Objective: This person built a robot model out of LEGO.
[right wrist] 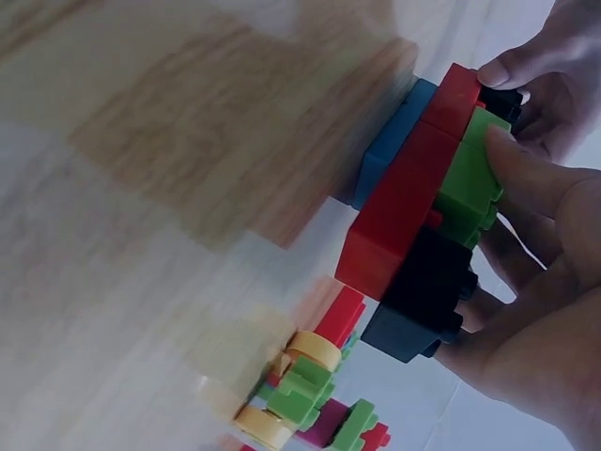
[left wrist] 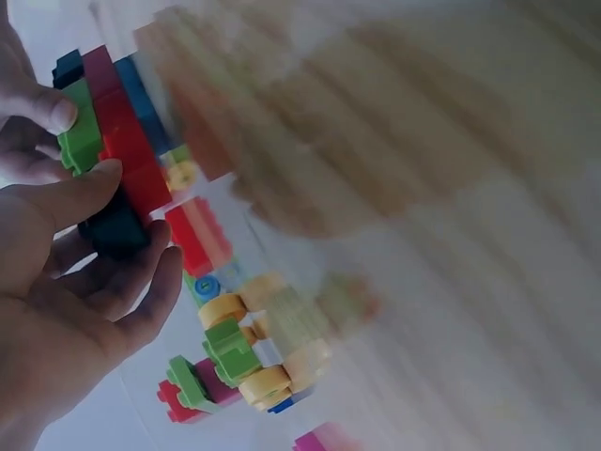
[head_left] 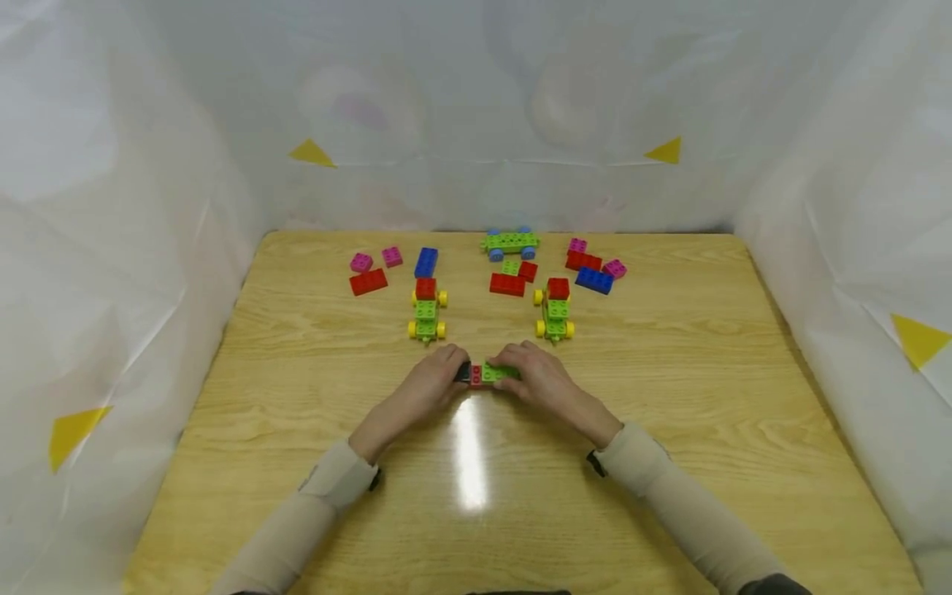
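Near the middle of the table, a small stack of bricks is between the two hands. Its top layer has a green brick (right wrist: pixel 470 178) between a black brick (right wrist: pixel 418 291) and another black brick at the other end. Red bricks (right wrist: pixel 399 207) form the layer beneath, with a blue brick (right wrist: pixel 390 146) at the bottom. The left hand (head_left: pixel 427 384) pinches the black brick (left wrist: pixel 117 221) at the left end. With thumb and fingers, the right hand (head_left: pixel 541 382) grips the green brick (head_left: pixel 491 373); in the head view it covers the stack's right end.
Beyond the hands stand two brick cars on yellow wheels, one left (head_left: pixel 426 311) and one right (head_left: pixel 556 311). Farther back is a green wheeled base (head_left: pixel 511 242) with blue wheels. Loose red (head_left: pixel 368 282), blue (head_left: pixel 426 263) and pink bricks (head_left: pixel 392 256) lie around. White sheeting (head_left: pixel 476 107) surrounds the table (head_left: pixel 669 372).
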Motion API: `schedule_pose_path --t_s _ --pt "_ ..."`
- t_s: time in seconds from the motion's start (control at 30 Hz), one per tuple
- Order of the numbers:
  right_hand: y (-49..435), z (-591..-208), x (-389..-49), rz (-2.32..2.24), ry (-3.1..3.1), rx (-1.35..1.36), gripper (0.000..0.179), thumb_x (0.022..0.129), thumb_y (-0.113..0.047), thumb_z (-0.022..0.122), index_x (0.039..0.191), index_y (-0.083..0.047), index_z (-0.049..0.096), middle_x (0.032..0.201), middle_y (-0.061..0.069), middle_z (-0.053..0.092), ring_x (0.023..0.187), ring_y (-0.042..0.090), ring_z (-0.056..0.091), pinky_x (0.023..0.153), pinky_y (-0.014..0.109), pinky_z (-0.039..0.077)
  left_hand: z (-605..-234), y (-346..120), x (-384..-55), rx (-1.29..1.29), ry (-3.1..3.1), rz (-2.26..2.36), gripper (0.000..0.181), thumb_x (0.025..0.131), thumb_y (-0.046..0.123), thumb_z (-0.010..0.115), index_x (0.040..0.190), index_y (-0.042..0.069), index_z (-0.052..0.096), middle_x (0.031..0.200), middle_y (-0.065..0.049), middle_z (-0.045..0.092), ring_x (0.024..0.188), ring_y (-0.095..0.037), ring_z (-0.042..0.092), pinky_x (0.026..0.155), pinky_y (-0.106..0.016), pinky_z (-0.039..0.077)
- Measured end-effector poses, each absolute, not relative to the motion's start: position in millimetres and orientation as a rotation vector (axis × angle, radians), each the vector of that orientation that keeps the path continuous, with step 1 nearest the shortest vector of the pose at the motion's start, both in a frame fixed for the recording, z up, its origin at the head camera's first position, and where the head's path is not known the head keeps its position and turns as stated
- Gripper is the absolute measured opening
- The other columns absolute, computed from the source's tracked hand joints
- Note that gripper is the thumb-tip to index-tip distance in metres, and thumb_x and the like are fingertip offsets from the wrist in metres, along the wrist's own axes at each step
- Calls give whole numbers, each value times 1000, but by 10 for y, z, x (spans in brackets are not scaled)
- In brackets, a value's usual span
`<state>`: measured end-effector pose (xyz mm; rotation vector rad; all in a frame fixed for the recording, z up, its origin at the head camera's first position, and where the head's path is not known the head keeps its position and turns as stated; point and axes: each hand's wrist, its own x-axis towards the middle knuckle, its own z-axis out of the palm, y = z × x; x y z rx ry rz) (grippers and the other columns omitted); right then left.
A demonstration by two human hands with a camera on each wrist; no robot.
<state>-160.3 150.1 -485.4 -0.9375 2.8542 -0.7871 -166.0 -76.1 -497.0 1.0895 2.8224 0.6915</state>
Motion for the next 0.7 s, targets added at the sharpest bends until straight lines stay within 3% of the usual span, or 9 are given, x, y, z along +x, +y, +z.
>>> schedule_pose_path --t_s 0.3,0.7 --pt "1484 -4808 -1642 -731 2822 -902 30 84 -22 76 111 -11 69 109 1 67 92 18 57 77 34 49 -4951 -772 -1687 971 2736 793 38 87 13 72 122 3 57 115 -8 57 107 -21 55 94 -36 46" --pt "1499 -4786 -1675 -790 2799 -906 31 81 -21 78 109 -12 70 107 1 68 89 16 58 75 33 48 -4948 -707 -1690 992 2741 767 39 89 18 71 123 1 59 113 -8 56 100 -19 55 87 -33 48"
